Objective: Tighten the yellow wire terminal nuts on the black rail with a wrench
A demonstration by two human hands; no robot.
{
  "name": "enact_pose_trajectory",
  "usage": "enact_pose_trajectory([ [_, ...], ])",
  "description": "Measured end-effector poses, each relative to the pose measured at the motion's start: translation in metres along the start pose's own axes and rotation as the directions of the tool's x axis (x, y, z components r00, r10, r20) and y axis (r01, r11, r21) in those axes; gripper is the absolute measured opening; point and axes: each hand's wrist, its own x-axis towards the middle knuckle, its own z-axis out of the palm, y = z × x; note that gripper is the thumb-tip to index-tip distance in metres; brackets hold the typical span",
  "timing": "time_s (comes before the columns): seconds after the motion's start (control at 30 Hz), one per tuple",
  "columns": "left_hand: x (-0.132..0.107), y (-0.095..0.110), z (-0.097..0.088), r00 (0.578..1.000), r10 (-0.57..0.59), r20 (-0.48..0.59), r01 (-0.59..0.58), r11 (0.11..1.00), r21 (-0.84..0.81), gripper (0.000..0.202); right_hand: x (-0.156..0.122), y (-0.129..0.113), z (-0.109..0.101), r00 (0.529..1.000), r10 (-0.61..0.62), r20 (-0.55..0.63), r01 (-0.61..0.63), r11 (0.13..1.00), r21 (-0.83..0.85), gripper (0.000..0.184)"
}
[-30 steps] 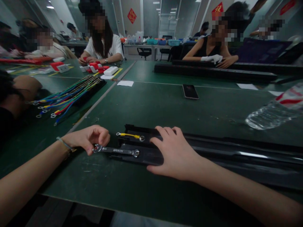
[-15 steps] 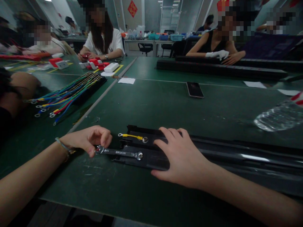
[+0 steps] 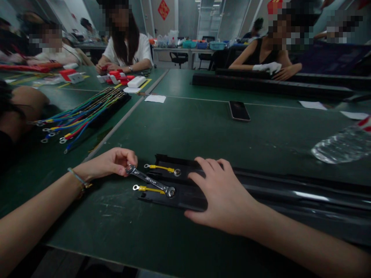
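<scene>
My left hand (image 3: 120,161) pinches the left end of a shiny combination wrench (image 3: 150,180). The wrench's other end sits around a nut or bolt head (image 3: 172,192) on the nearer black channel (image 3: 188,195). Partly under the wrench lies a yellow wire (image 3: 147,189) with a ring terminal sticking out to the left. A second yellow wire (image 3: 162,168) is fastened to the farther black channel (image 3: 189,164). My right hand (image 3: 220,193) is spread across both channels near their left ends, fingers over the far side and thumb at the near side, holding them.
Coloured wires with ring terminals (image 3: 84,112) lie at left beside a person's arm (image 3: 29,104). A phone (image 3: 239,111) lies farther back, and a plastic bottle (image 3: 340,143) is at right. Across the table, people sit by red-and-white parts (image 3: 116,78) and long black bars (image 3: 261,85).
My left hand has swung the wrench's free end away from me, pivoting about the fastener. The nearer yellow wire is now uncovered. My right hand stays in place.
</scene>
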Motion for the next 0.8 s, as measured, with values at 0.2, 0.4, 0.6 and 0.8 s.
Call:
enact_pose_trajectory([
  [0.2,-0.004,0.006,0.003,0.994,-0.032,0.108,0.028,0.999,0.045,0.024,0.0,0.0,-0.001,1.0,0.001,0.004,-0.001,1.0,0.013,0.068],
  [0.4,-0.009,0.009,0.008,0.971,-0.028,0.239,-0.017,0.983,0.184,0.025,0.0,0.0,0.0,1.0,0.006,0.012,-0.006,1.0,0.004,0.068],
  [0.6,-0.009,0.015,0.012,0.959,-0.075,0.275,-0.018,0.947,0.321,0.022,0.0,0.0,0.001,1.0,-0.003,0.009,0.003,1.0,0.001,0.068],
  [0.8,-0.012,0.011,0.009,0.974,-0.076,0.213,0.024,0.971,0.239,0.023,-0.001,0.0,0.002,1.0,-0.006,-0.016,0.006,1.0,-0.011,0.067],
])
